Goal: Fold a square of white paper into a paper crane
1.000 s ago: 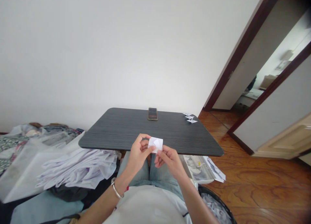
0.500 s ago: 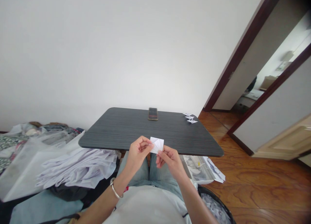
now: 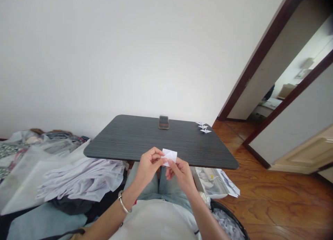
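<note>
A small white piece of folded paper (image 3: pixel 170 154) is held up over the near edge of the dark table (image 3: pixel 125 137). My left hand (image 3: pixel 151 163) pinches its left side between thumb and fingertips. On its lower right, my right hand (image 3: pixel 180 170) grips it, the thumb lying across the front face. Creases and a triangular flap show on the paper; the fingertips cover part of it. Several white origami cranes (image 3: pixel 205 129) stand in a row at the table's far right corner.
A phone-like dark object (image 3: pixel 163 122) stands at the table's back edge by the wall. Left of the table lies a heap of white cloth (image 3: pixel 83 177) and bags. An open box (image 3: pixel 212 182) and a black-rimmed bin of paper scraps (image 3: pixel 229 221) are at the lower right.
Both hands and the paper have shifted slightly right and down. My left thumb and right thumb have come closer together on the paper's front.
</note>
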A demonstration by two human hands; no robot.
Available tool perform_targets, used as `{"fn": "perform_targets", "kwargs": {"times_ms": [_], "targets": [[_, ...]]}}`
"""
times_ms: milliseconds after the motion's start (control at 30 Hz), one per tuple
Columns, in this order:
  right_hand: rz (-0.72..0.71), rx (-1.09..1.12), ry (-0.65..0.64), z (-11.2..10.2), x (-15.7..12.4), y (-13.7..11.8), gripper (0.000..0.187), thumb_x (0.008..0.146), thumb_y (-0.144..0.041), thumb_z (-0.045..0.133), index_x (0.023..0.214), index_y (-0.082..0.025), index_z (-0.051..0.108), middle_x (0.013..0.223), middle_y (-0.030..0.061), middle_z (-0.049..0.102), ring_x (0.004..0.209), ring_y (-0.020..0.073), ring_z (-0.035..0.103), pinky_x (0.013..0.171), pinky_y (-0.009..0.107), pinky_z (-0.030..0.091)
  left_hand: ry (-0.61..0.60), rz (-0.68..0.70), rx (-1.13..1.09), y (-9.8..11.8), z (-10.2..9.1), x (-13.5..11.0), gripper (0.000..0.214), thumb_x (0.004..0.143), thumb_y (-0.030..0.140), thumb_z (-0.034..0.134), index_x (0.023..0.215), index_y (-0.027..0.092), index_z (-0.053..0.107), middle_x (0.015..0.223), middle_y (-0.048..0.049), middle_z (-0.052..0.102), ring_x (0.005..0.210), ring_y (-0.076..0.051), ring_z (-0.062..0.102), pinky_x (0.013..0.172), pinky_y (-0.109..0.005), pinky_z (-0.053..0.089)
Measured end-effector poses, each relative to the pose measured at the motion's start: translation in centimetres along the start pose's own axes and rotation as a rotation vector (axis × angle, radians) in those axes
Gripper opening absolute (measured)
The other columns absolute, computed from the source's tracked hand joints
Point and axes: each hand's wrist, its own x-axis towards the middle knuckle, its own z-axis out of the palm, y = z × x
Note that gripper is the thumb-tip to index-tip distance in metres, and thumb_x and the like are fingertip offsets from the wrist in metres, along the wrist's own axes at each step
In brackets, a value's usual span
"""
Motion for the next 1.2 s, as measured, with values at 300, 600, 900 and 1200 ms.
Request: {"fn": "perform_targets", "kwargs": {"times_ms": [300, 600, 900, 1200], "targets": [[-0.021, -0.053, 0.01, 0.0, -0.1, 0.1, 0.037, 0.083, -0.046, 0.051, 0.062, -0.015, 0.054, 0.045, -0.0024, 0.053, 0.038, 0.0081, 0.047, 0.041, 0.018, 0.038, 0.04, 0.009, 0.007, 0.2, 0.4, -0.1, 0.02, 0.067, 0.024, 0.068, 0.073, 0.015, 0.051, 0.049, 0.0049, 0.058, 0.046, -0.009, 0.052, 0.051, -0.019, 0.037], [-0.016, -0.015, 0.021, 0.4, -0.1, -0.2, 0.037, 0.081, -0.046, 0.052, 0.059, -0.016, 0.052, 0.042, -0.0035, 0.05, 0.036, 0.0078, 0.044, 0.039, 0.018, 0.037, 0.04, 0.04, -0.047, 0.4, 0.7, -0.4, 0.03, 0.072, 0.025, 0.065, 0.089, 0.02, 0.041, 0.051, 0.009, 0.055, 0.046, -0.009, 0.052, 0.051, -0.019, 0.038], [-0.032, -0.015, 0.07, 0.4, -0.4, -0.8, 0.046, 0.082, -0.054, 0.047, 0.055, -0.017, 0.052, 0.042, -0.001, 0.053, 0.038, 0.0104, 0.046, 0.04, 0.021, 0.038, -0.045, -0.009, -0.088, 1.2, 0.5, -0.7, 0.034, 0.071, 0.031, 0.067, 0.095, 0.016, 0.049, 0.06, 0.0035, 0.062, 0.054, -0.011, 0.057, 0.059, -0.022, 0.042], [-0.076, -0.048, 0.106, 0.8, -0.6, -0.7, 0.048, 0.084, -0.055, 0.044, 0.055, -0.018, 0.051, 0.043, -0.001, 0.052, 0.039, 0.0108, 0.046, 0.041, 0.022, 0.037, 0.055, 0.156, 0.031, 1.6, 0.8, -1.3, 0.03, 0.076, 0.025, 0.063, 0.101, 0.019, 0.048, 0.069, 0.0013, 0.064, 0.062, -0.012, 0.06, 0.062, -0.022, 0.045]]}}
